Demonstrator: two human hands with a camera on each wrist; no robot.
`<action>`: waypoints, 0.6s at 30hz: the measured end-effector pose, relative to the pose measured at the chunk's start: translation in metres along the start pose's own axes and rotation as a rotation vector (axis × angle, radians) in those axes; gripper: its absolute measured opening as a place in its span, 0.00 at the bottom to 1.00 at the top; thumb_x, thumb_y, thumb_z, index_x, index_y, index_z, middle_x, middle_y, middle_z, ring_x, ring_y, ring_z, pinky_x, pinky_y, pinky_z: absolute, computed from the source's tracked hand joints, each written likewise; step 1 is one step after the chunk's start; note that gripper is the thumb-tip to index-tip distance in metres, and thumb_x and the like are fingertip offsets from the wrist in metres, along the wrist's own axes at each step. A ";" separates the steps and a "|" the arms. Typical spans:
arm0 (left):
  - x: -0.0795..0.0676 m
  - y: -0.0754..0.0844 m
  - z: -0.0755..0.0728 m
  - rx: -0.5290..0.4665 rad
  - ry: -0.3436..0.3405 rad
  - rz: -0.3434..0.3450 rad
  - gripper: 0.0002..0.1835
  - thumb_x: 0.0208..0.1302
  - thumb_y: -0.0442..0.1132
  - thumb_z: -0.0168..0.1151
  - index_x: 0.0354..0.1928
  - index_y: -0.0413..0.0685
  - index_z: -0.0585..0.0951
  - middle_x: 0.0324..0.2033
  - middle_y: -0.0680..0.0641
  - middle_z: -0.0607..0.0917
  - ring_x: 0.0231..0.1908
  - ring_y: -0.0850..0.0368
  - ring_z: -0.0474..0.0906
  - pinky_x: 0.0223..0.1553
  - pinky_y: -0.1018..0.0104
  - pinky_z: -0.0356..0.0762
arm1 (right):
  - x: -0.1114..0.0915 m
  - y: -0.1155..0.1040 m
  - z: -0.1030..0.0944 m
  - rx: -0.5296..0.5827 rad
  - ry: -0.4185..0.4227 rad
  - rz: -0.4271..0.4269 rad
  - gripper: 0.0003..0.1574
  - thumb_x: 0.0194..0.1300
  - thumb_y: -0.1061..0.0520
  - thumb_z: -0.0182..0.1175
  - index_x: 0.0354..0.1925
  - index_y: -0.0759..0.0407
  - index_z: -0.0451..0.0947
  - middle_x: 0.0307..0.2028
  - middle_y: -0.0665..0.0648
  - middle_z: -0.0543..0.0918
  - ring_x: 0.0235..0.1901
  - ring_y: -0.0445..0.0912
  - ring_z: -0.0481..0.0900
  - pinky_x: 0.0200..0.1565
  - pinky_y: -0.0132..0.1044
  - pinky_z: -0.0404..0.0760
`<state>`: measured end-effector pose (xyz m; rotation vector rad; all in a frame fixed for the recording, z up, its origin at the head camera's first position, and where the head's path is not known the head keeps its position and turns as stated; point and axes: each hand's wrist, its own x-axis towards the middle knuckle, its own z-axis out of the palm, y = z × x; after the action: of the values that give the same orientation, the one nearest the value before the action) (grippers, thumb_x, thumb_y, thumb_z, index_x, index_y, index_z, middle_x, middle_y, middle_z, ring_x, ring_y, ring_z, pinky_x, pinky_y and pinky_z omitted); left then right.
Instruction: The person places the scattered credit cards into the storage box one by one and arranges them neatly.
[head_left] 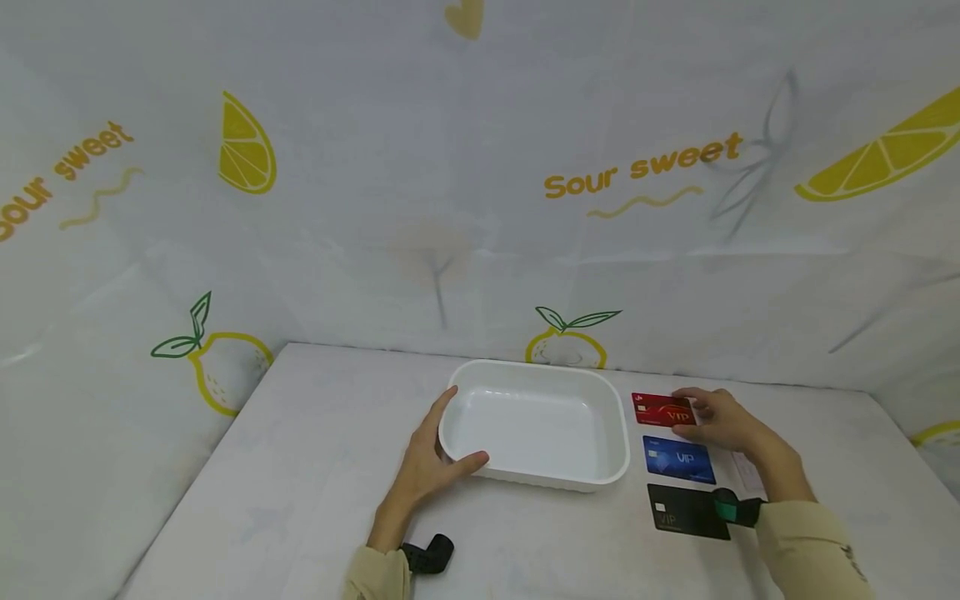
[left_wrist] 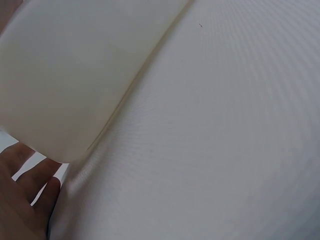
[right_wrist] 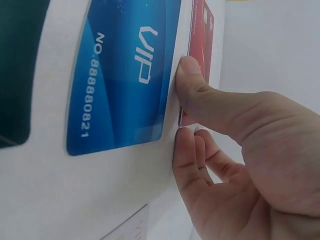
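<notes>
A white rectangular tray (head_left: 536, 479) stands on the table. My left hand (head_left: 425, 468) holds its left end, the thumb at the near rim and the fingers along the left side; the left wrist view shows some fingers (left_wrist: 39, 175) against the tray's outer wall (left_wrist: 75, 85). To the right, a red VIP card (head_left: 660, 410) lies flat at the back of a column of cards. My right hand (head_left: 731, 423) grips its right end, the thumb (right_wrist: 192, 82) on the near edge and the fingertips partly hidden behind.
In front of the red card lie a blue VIP card (head_left: 678, 460) and a black VIP card (head_left: 686, 511). A pale card (head_left: 748, 475) shows partly under the right forearm. Behind the white table (head_left: 300, 467) hangs a lemon-printed sheet (head_left: 480, 167).
</notes>
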<state>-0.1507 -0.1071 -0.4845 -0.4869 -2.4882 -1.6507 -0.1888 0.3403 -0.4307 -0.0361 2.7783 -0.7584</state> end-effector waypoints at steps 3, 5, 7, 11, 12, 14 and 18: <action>0.000 0.001 0.000 0.000 0.000 -0.002 0.55 0.48 0.54 0.78 0.79 0.57 0.60 0.76 0.41 0.68 0.68 0.43 0.73 0.66 0.39 0.71 | 0.000 0.000 -0.001 -0.011 -0.005 0.004 0.42 0.64 0.52 0.70 0.67 0.69 0.65 0.61 0.87 0.62 0.60 0.82 0.65 0.55 0.78 0.72; 0.000 0.001 0.000 0.002 0.001 -0.003 0.55 0.49 0.54 0.78 0.79 0.57 0.61 0.76 0.41 0.68 0.68 0.43 0.73 0.67 0.38 0.70 | 0.000 0.000 -0.002 -0.011 -0.003 0.017 0.43 0.64 0.52 0.70 0.67 0.68 0.64 0.61 0.87 0.62 0.59 0.82 0.65 0.55 0.78 0.72; 0.000 0.001 0.000 0.003 0.000 -0.001 0.55 0.49 0.54 0.78 0.79 0.57 0.61 0.75 0.42 0.68 0.68 0.43 0.73 0.67 0.38 0.70 | 0.000 0.000 -0.002 -0.005 0.006 0.030 0.44 0.63 0.51 0.70 0.68 0.67 0.63 0.60 0.87 0.61 0.59 0.82 0.65 0.55 0.79 0.71; 0.000 0.001 0.000 -0.003 -0.001 0.001 0.55 0.49 0.54 0.78 0.79 0.57 0.60 0.75 0.41 0.68 0.68 0.42 0.73 0.67 0.38 0.70 | -0.002 0.000 0.001 0.026 0.033 0.025 0.46 0.63 0.52 0.71 0.69 0.66 0.60 0.61 0.86 0.61 0.59 0.82 0.65 0.55 0.79 0.71; 0.000 0.001 0.000 -0.006 -0.002 0.000 0.55 0.49 0.54 0.78 0.79 0.57 0.60 0.76 0.41 0.68 0.68 0.42 0.72 0.67 0.38 0.70 | -0.003 0.001 0.002 0.034 0.042 0.019 0.46 0.63 0.52 0.71 0.69 0.67 0.60 0.61 0.86 0.61 0.59 0.82 0.65 0.55 0.78 0.72; 0.000 0.001 0.000 -0.010 0.000 -0.001 0.55 0.49 0.54 0.78 0.79 0.57 0.60 0.76 0.41 0.67 0.68 0.42 0.72 0.67 0.37 0.69 | -0.004 0.001 0.004 0.052 0.057 0.002 0.46 0.63 0.54 0.72 0.69 0.68 0.59 0.61 0.85 0.62 0.59 0.81 0.65 0.55 0.77 0.73; 0.000 0.001 0.000 -0.006 0.004 0.003 0.55 0.49 0.54 0.78 0.79 0.56 0.61 0.76 0.41 0.67 0.69 0.42 0.71 0.67 0.36 0.69 | -0.006 0.002 0.008 0.070 0.093 -0.029 0.46 0.62 0.57 0.72 0.68 0.69 0.59 0.62 0.84 0.65 0.59 0.80 0.68 0.56 0.74 0.75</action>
<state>-0.1503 -0.1068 -0.4838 -0.4867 -2.4787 -1.6573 -0.1805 0.3385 -0.4366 -0.0289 2.8417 -0.8850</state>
